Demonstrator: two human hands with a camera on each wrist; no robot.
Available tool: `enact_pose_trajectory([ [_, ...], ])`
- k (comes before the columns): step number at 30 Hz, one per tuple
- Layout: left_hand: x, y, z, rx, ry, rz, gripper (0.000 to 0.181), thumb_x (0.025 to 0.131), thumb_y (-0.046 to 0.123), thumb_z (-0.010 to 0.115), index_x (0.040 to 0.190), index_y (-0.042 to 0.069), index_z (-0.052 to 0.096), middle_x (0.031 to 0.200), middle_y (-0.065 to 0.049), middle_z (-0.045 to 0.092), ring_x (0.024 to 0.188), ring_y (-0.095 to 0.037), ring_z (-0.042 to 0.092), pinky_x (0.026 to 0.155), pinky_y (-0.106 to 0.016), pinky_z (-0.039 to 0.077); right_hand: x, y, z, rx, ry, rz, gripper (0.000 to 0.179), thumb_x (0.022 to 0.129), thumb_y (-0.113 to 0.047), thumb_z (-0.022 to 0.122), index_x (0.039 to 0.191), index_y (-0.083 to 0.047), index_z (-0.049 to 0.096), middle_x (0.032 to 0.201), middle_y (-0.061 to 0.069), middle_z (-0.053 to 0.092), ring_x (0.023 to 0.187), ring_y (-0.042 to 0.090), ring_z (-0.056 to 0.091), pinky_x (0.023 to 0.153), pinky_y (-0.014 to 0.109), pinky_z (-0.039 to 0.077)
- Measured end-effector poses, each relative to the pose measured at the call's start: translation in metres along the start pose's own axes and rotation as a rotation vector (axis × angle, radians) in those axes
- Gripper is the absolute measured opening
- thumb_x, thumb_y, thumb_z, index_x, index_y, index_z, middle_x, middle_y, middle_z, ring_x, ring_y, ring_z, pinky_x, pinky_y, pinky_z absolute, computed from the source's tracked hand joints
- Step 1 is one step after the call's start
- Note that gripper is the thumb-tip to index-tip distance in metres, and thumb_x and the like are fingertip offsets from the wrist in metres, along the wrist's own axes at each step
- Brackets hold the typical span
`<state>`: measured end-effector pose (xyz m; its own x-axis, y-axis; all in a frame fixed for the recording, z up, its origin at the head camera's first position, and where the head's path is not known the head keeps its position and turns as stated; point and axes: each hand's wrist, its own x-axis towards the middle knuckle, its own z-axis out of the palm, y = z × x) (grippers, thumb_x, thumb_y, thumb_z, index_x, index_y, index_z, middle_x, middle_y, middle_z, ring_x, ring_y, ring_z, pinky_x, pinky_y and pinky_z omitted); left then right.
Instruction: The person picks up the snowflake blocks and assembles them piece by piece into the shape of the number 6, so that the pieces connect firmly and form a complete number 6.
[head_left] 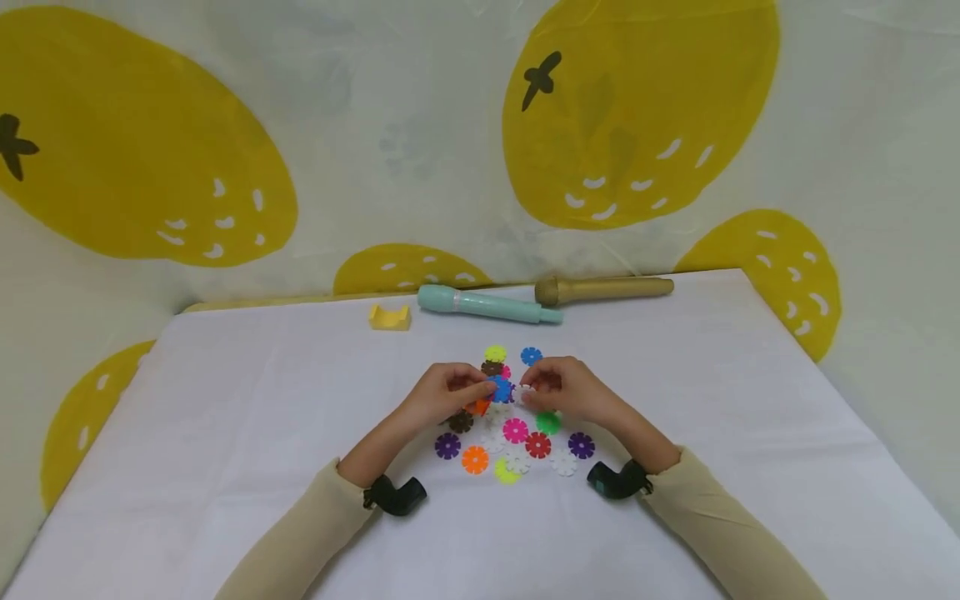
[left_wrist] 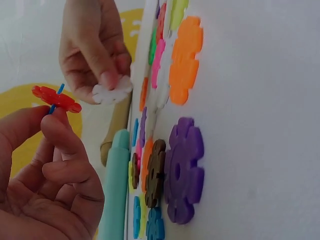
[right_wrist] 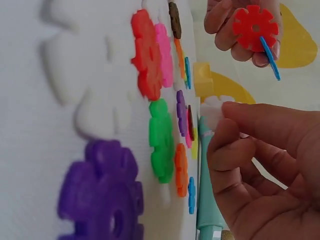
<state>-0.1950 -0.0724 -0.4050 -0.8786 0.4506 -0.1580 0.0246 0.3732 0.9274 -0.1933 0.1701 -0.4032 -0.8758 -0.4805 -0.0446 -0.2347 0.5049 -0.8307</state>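
Between thumb and fingers my left hand (head_left: pixel 441 397) pinches a blue notched plastic disc (head_left: pixel 501 388). A red notched disc (right_wrist: pixel 247 29) is slotted crosswise onto that blue one, which appears edge-on in the right wrist view. My right hand (head_left: pixel 576 392) pinches a white notched disc (left_wrist: pixel 113 92) by its edge. The two hands face each other a short gap apart, above loose discs on the table. Under and around them lie a pink disc (head_left: pixel 515 430), a green disc (head_left: pixel 548 423), an orange disc (head_left: pixel 475 460) and purple discs, one of them (left_wrist: pixel 184 172) close to the left wrist camera.
Behind the discs lies a mint-green tube-shaped piece (head_left: pixel 487 305), with a gold one (head_left: pixel 611 289) to its right. A small yellow cradle-shaped block (head_left: pixel 389 317) stands at the back left. White cloth (head_left: pixel 262 433) covers the table, and a fruit-patterned curtain (head_left: pixel 420 150) hangs behind.
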Motion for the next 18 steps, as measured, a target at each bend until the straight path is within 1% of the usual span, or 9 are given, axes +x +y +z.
enact_pose_trajectory([
  [2,-0.002,0.0,0.0,-0.031,0.012,-0.024,0.024,0.094,0.026,0.066,0.105,0.004,0.07,0.091,-0.008,0.071,0.072,-0.014,0.058,0.071,-0.027,0.052,0.0,-0.002,0.0,0.045,0.017,-0.01,0.014,0.088,-0.008,0.071,0.099,0.001,0.068,0.083,0.007,0.061,0.067,0.02,0.057,0.06,0.023,0.049],
  [5,-0.004,0.001,0.0,-0.068,0.022,-0.039,0.024,0.094,0.025,0.065,0.104,0.003,0.069,0.094,-0.014,0.07,0.071,-0.014,0.056,0.068,-0.027,0.05,-0.001,-0.005,0.0,0.114,0.037,-0.016,0.015,0.09,-0.009,0.07,0.101,0.001,0.068,0.088,0.01,0.063,0.066,0.027,0.061,0.061,0.026,0.052],
  [8,-0.003,0.002,-0.001,-0.089,0.03,-0.047,0.024,0.095,0.025,0.065,0.104,0.003,0.069,0.093,-0.016,0.069,0.07,-0.014,0.056,0.067,-0.026,0.049,-0.002,-0.008,-0.001,0.155,0.065,-0.016,0.017,0.09,-0.011,0.07,0.103,0.0,0.069,0.088,0.01,0.064,0.071,0.03,0.063,0.065,0.027,0.054],
  [12,-0.003,0.003,-0.001,-0.1,0.029,-0.049,0.024,0.094,0.025,0.066,0.103,0.003,0.069,0.087,-0.009,0.069,0.068,-0.014,0.055,0.064,-0.024,0.048,-0.003,-0.011,-0.001,0.18,0.085,-0.035,0.017,0.089,-0.011,0.071,0.103,-0.002,0.07,0.084,0.009,0.064,0.072,0.03,0.062,0.067,0.028,0.054],
  [14,-0.002,0.003,0.0,-0.101,0.025,-0.052,0.024,0.094,0.025,0.066,0.102,0.002,0.069,0.084,-0.004,0.069,0.067,-0.014,0.055,0.063,-0.023,0.047,-0.003,-0.012,-0.002,0.183,0.077,-0.063,0.016,0.089,-0.01,0.071,0.103,-0.003,0.071,0.084,0.009,0.064,0.072,0.029,0.062,0.066,0.029,0.054],
  [18,-0.001,0.0,0.001,-0.106,0.008,-0.044,0.025,0.094,0.023,0.065,0.103,0.0,0.068,0.079,-0.001,0.066,0.065,-0.014,0.053,0.061,-0.023,0.046,-0.003,-0.01,0.0,0.177,0.055,-0.128,0.013,0.088,-0.006,0.071,0.101,-0.002,0.072,0.089,0.009,0.063,0.072,0.026,0.061,0.064,0.026,0.053],
])
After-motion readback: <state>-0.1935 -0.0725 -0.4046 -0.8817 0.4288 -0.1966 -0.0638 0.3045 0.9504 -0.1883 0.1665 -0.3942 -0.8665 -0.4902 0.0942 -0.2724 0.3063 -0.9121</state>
